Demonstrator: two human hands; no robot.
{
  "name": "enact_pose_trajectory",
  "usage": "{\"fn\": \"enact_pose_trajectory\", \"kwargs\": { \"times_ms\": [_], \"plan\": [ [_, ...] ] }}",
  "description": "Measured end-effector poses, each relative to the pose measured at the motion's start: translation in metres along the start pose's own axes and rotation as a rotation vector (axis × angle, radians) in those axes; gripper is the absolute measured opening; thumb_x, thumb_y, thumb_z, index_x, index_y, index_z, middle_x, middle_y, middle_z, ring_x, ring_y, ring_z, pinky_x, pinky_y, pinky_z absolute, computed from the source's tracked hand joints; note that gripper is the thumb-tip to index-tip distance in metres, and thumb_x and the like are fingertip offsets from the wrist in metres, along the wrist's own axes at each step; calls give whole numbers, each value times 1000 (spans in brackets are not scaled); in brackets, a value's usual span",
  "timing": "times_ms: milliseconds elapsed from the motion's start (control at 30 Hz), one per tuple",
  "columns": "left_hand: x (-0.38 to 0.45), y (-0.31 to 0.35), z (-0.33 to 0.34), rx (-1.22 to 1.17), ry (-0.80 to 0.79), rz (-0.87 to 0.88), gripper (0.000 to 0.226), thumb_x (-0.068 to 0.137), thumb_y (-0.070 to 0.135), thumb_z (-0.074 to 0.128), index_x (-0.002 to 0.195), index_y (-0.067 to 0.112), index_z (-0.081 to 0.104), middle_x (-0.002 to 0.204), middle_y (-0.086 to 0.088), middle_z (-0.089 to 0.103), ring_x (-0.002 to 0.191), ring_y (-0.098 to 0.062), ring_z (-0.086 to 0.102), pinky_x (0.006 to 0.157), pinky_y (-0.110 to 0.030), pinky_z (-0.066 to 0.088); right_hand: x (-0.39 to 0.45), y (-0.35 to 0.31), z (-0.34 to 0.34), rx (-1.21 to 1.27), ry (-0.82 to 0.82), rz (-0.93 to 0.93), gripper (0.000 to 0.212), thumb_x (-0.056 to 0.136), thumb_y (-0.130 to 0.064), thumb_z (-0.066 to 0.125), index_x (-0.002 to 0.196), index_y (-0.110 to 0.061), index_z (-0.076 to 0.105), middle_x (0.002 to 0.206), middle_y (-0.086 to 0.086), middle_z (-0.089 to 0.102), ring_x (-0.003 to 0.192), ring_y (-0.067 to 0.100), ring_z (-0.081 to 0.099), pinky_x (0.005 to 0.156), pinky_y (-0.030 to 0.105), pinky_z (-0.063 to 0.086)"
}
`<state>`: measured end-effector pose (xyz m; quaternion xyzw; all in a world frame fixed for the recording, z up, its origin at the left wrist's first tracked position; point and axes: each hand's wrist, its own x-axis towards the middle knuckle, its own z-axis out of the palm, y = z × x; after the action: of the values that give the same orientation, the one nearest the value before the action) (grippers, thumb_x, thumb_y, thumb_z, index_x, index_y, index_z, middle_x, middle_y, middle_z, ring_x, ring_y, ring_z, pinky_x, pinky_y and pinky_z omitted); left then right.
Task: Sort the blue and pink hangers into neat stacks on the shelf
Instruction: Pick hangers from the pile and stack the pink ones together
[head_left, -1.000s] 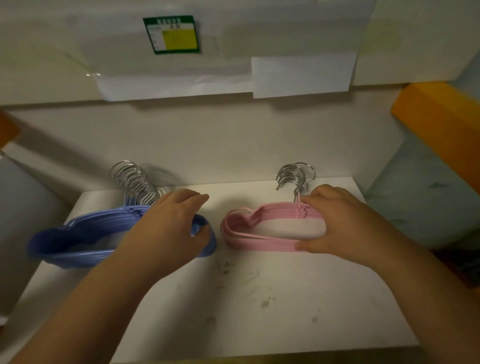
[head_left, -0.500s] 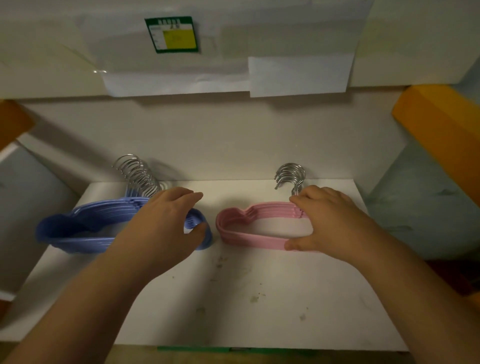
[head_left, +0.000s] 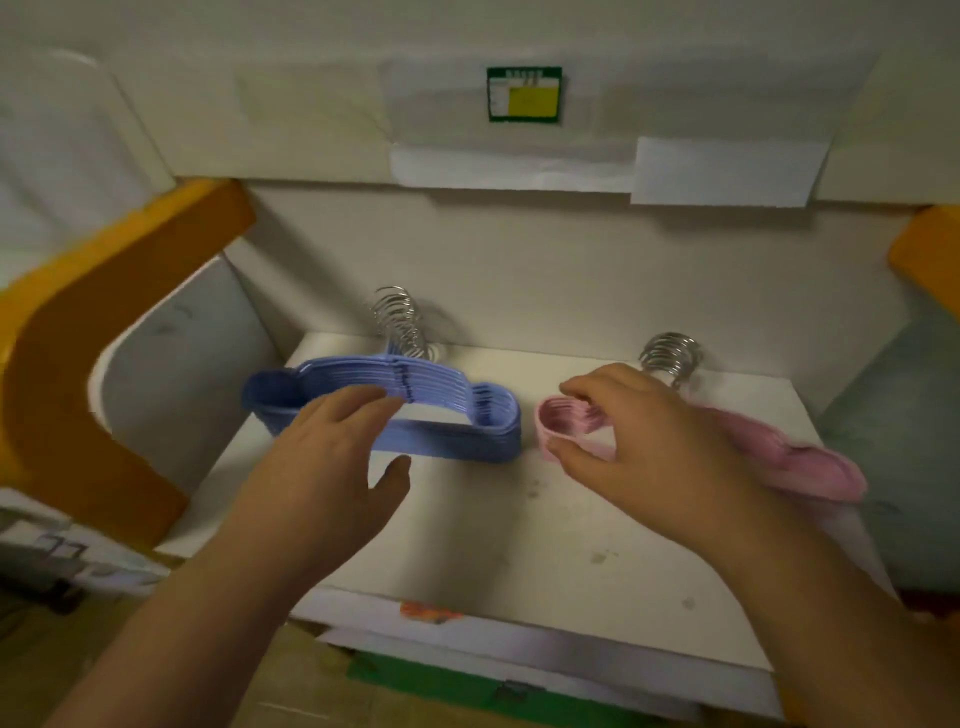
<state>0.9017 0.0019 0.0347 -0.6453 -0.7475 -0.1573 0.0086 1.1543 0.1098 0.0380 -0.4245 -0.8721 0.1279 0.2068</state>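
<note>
A stack of several blue hangers (head_left: 447, 415) lies flat on the white shelf (head_left: 519, 545) at the left, its metal hooks (head_left: 397, 317) pointing at the back wall. A pink stack (head_left: 810, 462) lies to its right, with hooks (head_left: 670, 353) also at the back. My left hand (head_left: 332, 467) hovers open just in front of the blue stack, fingertips over its front bar. My right hand (head_left: 639, 441) is open and curved over the pink stack, covering its middle; the thumb is close to its left end.
Orange frame posts stand at the left (head_left: 78, 364) and at the far right (head_left: 930, 249). A green and yellow label (head_left: 524, 93) and white paper strips (head_left: 727, 171) hang on the board above. The shelf's front edge (head_left: 519, 639) is near me.
Both hands have lifted off the stacks and spread open; before, each rested on its stack. The view has swung, so the shelf sits further right and lower.
</note>
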Motion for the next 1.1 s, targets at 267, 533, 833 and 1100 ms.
{"fn": "enact_pose_trajectory", "kwargs": {
  "times_ms": [267,533,833,1100],
  "plan": [
    [-160,-120,-64,11,27,-255,58,89,44,57,143,35,40,146,14,38,124,-11,44,99,-31,47,-13,-173,65,-9,-156,-207,49,84,-51,62,128,-33,53,121,-16,54,110,5,52,92,28,45],
    [-315,-237,-130,112,146,-490,63,87,47,56,146,33,35,146,14,38,131,-11,41,102,-32,43,-32,-352,135,73,-237,-361,47,87,-49,59,131,-36,51,124,-17,55,109,3,53,89,28,49],
    [-324,-343,-134,111,55,-587,48,89,49,50,134,36,51,132,21,52,122,-9,50,96,-30,47,5,-439,206,16,-277,-426,43,88,-53,53,128,-37,52,118,-20,55,108,1,53,87,26,49],
    [-231,-463,-133,114,-46,-536,47,91,47,49,137,39,47,135,24,47,121,-1,47,96,-24,46,124,-469,279,77,-238,-308,43,87,-52,52,128,-37,53,120,-17,56,110,6,53,91,30,48]
  ]
}}
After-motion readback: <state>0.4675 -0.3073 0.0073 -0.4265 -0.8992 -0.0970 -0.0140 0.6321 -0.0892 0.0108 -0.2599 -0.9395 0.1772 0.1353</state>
